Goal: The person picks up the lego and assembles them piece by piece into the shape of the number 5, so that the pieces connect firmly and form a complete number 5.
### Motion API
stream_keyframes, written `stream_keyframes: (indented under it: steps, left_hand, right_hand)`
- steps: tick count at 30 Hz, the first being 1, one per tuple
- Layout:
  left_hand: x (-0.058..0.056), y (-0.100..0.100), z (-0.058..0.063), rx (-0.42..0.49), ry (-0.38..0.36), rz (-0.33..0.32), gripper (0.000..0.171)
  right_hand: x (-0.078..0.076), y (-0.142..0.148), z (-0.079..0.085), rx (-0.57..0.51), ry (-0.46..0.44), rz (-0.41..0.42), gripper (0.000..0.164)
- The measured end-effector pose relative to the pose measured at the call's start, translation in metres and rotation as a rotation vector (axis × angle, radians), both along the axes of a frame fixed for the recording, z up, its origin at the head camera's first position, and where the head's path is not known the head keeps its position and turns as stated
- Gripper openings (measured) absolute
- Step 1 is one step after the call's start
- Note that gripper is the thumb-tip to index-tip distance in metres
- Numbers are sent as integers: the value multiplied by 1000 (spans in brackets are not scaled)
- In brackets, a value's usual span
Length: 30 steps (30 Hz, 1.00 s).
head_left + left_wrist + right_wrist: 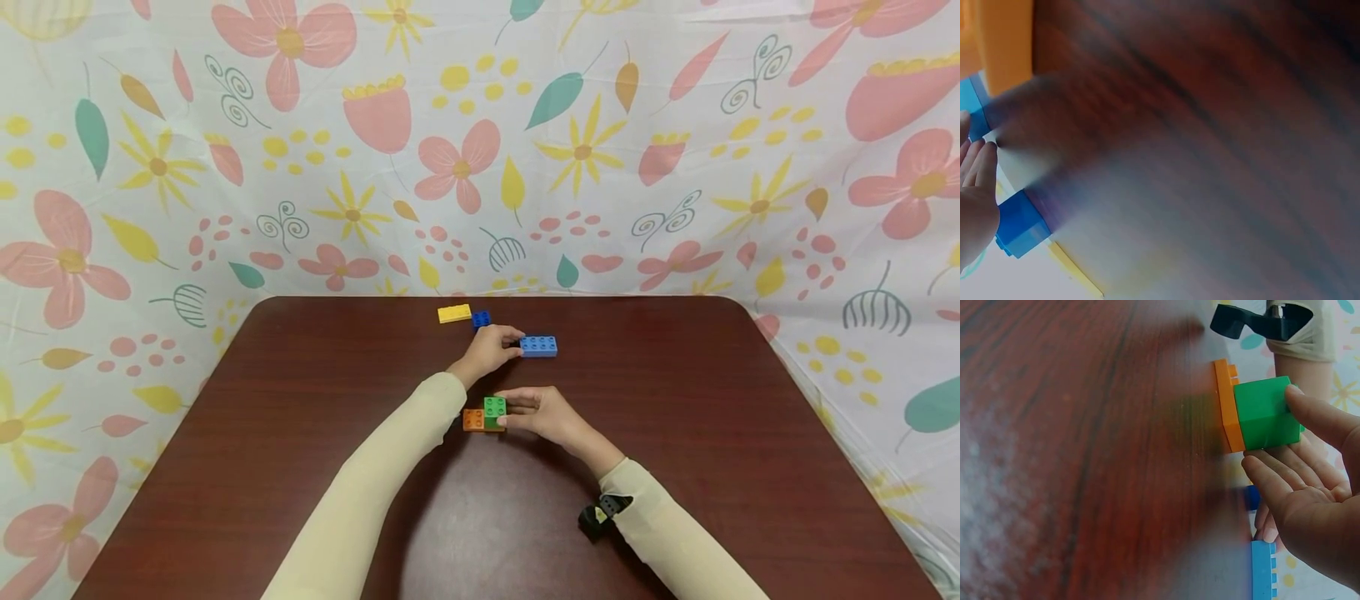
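Observation:
In the head view, a green brick (495, 407) sits on the right part of an orange plate brick (473, 419) at mid-table. My right hand (551, 415) pinches the green brick, thumb at the near side and fingers at the far side; the right wrist view shows the thumb on the green brick's (1266, 412) edge. Farther back, my left hand (486, 352) reaches to the left end of a light blue brick (538, 347). Its fingers are extended and the fingertips lie at that end. Whether they press on it is unclear.
Behind the left hand lies a dark blue brick (481, 318), partly hidden by the hand. A yellow brick (454, 313) lies to its left, near the back edge of the brown table (315, 400). A flowered cloth (465, 233) hangs behind the table.

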State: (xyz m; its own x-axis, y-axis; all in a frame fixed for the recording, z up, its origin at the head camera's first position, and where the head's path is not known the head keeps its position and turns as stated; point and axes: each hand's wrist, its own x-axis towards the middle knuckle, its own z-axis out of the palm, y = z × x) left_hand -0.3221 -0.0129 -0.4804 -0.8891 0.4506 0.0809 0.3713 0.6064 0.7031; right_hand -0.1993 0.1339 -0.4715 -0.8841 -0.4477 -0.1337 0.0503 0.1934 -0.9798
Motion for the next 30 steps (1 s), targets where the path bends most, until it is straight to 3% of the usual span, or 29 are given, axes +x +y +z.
stream_keyframes:
  steps: [30]
  left_hand:
    - [2,-17,3,85,-25,17,31]
  right_hand:
    - [1,1,0,-5,-8,7,46]
